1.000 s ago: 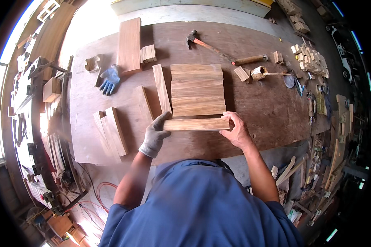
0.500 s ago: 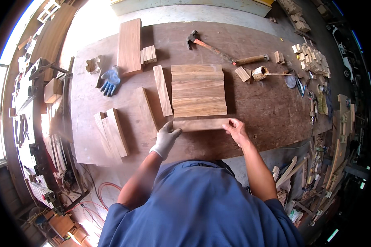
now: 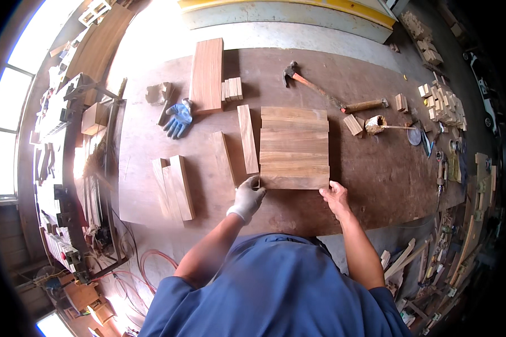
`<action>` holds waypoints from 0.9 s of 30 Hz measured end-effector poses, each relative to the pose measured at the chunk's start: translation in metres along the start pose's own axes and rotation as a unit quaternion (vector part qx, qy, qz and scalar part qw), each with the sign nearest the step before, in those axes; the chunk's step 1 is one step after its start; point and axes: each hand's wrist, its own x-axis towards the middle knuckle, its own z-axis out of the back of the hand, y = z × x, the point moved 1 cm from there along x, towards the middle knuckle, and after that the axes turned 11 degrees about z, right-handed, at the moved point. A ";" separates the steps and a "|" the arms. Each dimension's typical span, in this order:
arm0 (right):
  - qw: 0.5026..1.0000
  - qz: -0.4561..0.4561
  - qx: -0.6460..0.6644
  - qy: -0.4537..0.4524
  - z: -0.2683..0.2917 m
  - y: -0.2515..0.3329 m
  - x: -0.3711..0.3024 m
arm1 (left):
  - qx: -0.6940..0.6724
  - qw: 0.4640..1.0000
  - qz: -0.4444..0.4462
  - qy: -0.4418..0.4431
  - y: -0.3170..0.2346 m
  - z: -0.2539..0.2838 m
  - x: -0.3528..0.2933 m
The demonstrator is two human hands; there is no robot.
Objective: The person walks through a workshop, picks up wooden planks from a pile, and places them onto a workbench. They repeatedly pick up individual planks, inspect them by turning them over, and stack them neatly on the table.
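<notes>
My left hand point(image 3: 248, 199), in a white glove, pinches the left end of a narrow wooden board point(image 3: 295, 182). At the board's right end, the bare fingers of my right hand point(image 3: 335, 199) grip the corner. This board lies along the near edge of a row of similar boards point(image 3: 294, 135) set side by side, their ends slightly uneven. Left of the row is a loose board point(image 3: 247, 139), slightly tilted. Another loose board point(image 3: 224, 158) lies beyond my gloved hand, and further left are two more narrow boards point(image 3: 181, 188).
The brown worktable point(image 3: 371, 174) carries a claw hammer point(image 3: 315, 88), a wooden-handled tool point(image 3: 365, 105), a crusted pot point(image 3: 375, 124) with a stick, a blue glove point(image 3: 179, 119), a wide plank point(image 3: 206, 76) and small wood blocks point(image 3: 231, 89). More blocks point(image 3: 444, 104) are heaped at the far right.
Both hands have moved the board away from me, from just in front of the row to against its near edge. The whole view has shifted slightly.
</notes>
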 end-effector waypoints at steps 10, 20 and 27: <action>0.987 0.026 -0.138 -0.073 -0.014 -0.045 -0.017 | 0.141 0.954 -0.046 -0.261 -0.059 0.016 0.026; 0.992 0.039 -0.098 -0.065 -0.018 -0.099 -0.024 | 0.221 0.952 -0.013 -0.212 -0.060 0.027 0.053; 0.985 0.129 0.013 -0.118 -0.016 -0.058 -0.016 | 0.107 0.980 -0.004 -0.168 -0.077 0.039 0.037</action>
